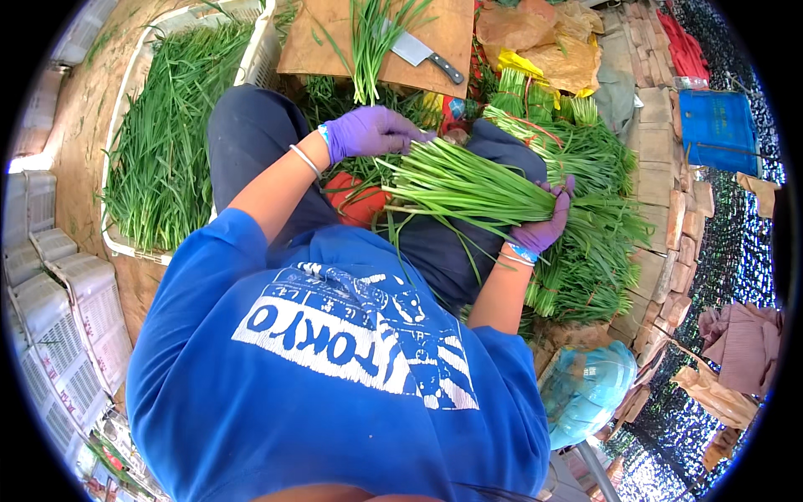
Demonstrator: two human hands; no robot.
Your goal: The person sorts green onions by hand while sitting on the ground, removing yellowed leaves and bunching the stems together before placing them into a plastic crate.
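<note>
A loose bunch of garlic chives (468,180) lies slantwise above my right thigh, its pale cut ends toward the left. My right hand (548,219), in a purple glove, is closed round its leafy end. At the cut ends, my left hand (372,134), gloved in purple too, has its fingers drawn together with the tips against the stems. What those fingertips pinch, if anything, is too small to make out. Beyond my left hand, more loose chives (368,50) rest across a wooden board (318,42), beside a cleaver (418,53) with a black handle.
To my left stands a white crate (117,167) heaped with loose chives (171,142). Tied chive bundles (598,234) are piled on my right, next to a brick edging (669,276). A blue-green plastic bag (590,393) sits near my right elbow. Crates (63,301) line the far left.
</note>
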